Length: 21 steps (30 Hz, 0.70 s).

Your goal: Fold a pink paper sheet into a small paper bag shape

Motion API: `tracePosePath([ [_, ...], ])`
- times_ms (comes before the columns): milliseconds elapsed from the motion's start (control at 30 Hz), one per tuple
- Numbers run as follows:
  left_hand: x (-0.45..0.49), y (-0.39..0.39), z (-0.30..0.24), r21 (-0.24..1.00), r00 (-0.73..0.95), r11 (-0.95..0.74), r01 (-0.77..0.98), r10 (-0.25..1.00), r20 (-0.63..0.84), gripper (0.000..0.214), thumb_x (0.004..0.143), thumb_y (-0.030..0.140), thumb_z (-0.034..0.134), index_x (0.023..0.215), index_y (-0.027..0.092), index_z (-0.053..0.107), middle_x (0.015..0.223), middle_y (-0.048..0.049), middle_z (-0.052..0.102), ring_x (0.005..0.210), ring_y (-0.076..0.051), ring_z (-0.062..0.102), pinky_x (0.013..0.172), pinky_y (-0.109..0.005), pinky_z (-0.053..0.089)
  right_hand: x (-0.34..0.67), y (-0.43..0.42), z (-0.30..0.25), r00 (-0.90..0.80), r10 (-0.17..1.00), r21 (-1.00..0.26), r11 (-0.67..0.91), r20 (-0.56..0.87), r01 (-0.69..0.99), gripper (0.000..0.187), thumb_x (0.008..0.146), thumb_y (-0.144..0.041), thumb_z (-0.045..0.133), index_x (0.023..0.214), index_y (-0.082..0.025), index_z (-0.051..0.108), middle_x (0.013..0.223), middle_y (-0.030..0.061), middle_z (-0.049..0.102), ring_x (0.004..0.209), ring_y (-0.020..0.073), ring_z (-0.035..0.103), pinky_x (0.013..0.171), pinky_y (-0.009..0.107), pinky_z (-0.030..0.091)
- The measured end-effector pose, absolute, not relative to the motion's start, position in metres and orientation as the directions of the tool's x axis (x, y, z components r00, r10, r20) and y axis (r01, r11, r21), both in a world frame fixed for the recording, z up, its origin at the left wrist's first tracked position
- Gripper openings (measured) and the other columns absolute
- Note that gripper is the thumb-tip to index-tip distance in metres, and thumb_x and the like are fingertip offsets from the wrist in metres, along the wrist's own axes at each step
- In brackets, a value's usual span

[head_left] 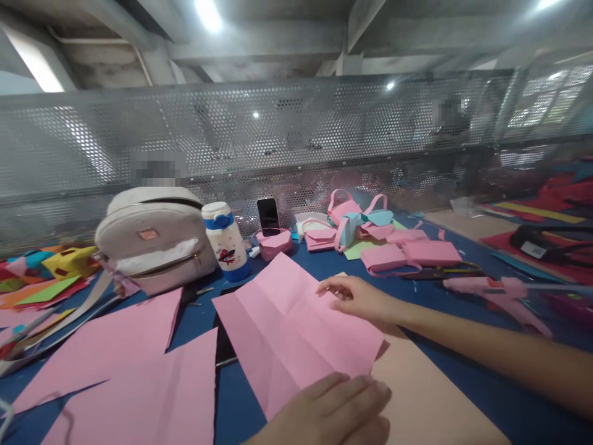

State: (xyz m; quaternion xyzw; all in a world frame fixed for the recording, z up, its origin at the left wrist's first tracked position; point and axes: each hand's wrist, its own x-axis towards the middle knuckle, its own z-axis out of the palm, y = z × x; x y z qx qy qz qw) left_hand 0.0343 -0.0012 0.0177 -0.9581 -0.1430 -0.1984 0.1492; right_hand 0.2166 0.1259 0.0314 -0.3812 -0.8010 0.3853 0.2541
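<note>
A creased pink paper sheet [291, 327] lies on the blue table [463, 371], tilted like a diamond. My left hand [338, 411] presses flat on its near corner, fingers stretched out. My right hand [354, 296] rests on the sheet's right corner, fingers extended and together, palm down. A peach card sheet [426, 402] lies under the pink paper on the right.
More pink sheets [115, 371] lie at left. Behind stand a white backpack [152, 238], a white bottle with a blue cap [227, 241], a phone [269, 215] and several folded pink paper bags [398, 250]. A glue gun [486, 287] lies right. A perforated metal screen [296, 136] backs the table.
</note>
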Motion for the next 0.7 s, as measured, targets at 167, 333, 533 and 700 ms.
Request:
tracePosePath([
  [167,0.036,-0.003,0.023,-0.176,0.842,-0.922,0.344,0.221,0.492,0.023,0.099,0.021,0.049,0.115,0.015,0.064,0.127,-0.0058,0.065,0.113,-0.018,0.064,0.099,-0.028,0.049,0.221,0.12,0.027,-0.613,0.781,-0.798,0.443,0.121,0.407,0.069,0.068,-0.01,0.065,0.134,-0.026,0.051,0.132,0.0075,0.055,0.115,0.0251,0.056,0.098,0.039,0.044],
  [333,0.034,-0.003,0.012,-0.091,0.759,-0.922,0.377,0.251,0.601,0.028,0.096,0.023,0.055,0.123,0.014,0.057,0.121,-0.0084,0.068,0.109,-0.019,0.065,0.097,-0.029,0.051,0.234,0.126,0.032,-0.658,0.73,-0.792,0.507,0.185,0.341,0.077,0.069,-0.008,0.058,0.141,-0.03,0.044,0.147,0.0041,0.045,0.131,0.0267,0.045,0.11,0.046,0.034],
  [533,0.029,-0.001,0.011,0.194,0.723,-0.9,0.389,0.429,0.541,0.037,0.094,0.019,0.053,0.131,0.018,0.05,0.128,-0.0122,0.063,0.112,-0.021,0.062,0.092,-0.028,0.053,0.253,0.119,0.046,-0.641,0.732,-0.836,0.486,0.231,0.254,0.073,0.069,-0.009,0.054,0.14,-0.024,0.044,0.149,0.0058,0.043,0.136,0.0249,0.039,0.113,0.044,0.031],
  [700,0.03,-0.002,0.021,0.378,0.583,-0.847,0.375,0.532,0.613,0.033,0.093,0.016,0.053,0.125,0.025,0.055,0.116,-0.0075,0.069,0.102,-0.018,0.065,0.087,-0.025,0.052,0.27,0.112,0.05,-0.597,0.783,-0.887,0.388,0.175,0.249,0.077,0.074,-0.014,0.056,0.147,-0.026,0.034,0.151,0.0084,0.038,0.129,0.0265,0.049,0.101,0.041,0.046],
])
